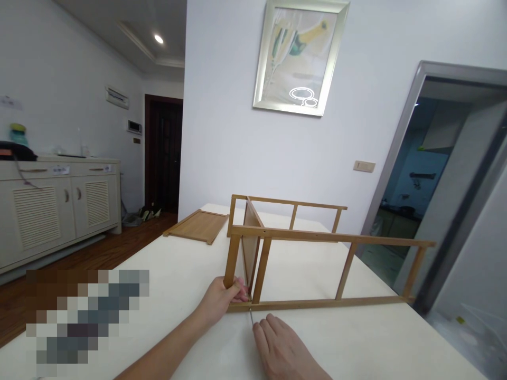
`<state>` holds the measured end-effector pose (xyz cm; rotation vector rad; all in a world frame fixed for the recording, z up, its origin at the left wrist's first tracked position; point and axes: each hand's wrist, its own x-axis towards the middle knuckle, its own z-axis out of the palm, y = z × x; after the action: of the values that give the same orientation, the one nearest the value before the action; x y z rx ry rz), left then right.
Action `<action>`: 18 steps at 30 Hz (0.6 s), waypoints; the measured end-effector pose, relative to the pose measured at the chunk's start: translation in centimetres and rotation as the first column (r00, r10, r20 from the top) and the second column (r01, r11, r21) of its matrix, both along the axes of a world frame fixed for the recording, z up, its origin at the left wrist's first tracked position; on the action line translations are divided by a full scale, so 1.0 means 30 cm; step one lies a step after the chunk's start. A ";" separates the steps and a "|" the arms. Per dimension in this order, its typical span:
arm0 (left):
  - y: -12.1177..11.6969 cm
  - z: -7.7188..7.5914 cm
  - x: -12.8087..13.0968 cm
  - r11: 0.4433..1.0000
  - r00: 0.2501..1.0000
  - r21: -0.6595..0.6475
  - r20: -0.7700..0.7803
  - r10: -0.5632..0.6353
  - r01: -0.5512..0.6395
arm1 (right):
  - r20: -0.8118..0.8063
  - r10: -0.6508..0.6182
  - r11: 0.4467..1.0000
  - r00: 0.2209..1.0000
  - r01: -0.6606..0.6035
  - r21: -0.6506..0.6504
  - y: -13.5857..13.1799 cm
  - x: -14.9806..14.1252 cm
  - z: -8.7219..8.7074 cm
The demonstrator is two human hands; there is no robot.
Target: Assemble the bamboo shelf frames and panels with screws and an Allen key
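Observation:
A wooden shelf frame [301,304] lies on its side on the white table, its two slatted sides joined by a wooden panel [250,250] near the left end. My left hand [225,295] is closed around the frame's lower left corner, thumb on the short end bar and fingers behind it. Close by, my right hand [277,340] is closed on a thin metal tool. Only the slim shaft [252,316] of this tool shows, its tip at the lower rail below the panel; the rest is hidden in my fingers, so its exact kind is unclear.
Another wooden panel [200,226] lies flat at the table's far left. Beneath everything is the white table [166,279]. A white cabinet [59,206] stands on the left, and a doorway [415,169] opens at the right. The lower left corner is pixelated.

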<state>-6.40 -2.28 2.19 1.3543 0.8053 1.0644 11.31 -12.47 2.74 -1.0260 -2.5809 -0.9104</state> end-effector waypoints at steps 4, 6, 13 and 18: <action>-0.010 0.008 -0.001 1.000 1.000 0.028 -0.028 0.001 0.000 | -0.026 -0.023 1.000 0.999 0.022 -0.019 0.007 -0.001 -0.008; -0.016 0.013 -0.002 0.999 0.999 0.035 -0.033 0.005 -0.004 | -0.032 -0.023 0.998 0.999 0.021 -0.062 0.008 0.005 -0.003; -0.012 0.016 -0.003 1.000 1.000 0.017 -0.031 0.002 -0.002 | -0.130 -0.066 0.965 0.989 0.030 -0.261 0.020 0.020 0.001; -0.009 0.018 -0.002 1.000 0.998 0.017 -0.049 0.026 -0.026 | -0.225 0.026 0.945 0.974 -0.097 -0.313 0.016 0.008 0.003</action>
<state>-6.48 -2.56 2.73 1.3916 0.8545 1.0631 11.55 -11.98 2.82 -1.0486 -2.6055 -0.3391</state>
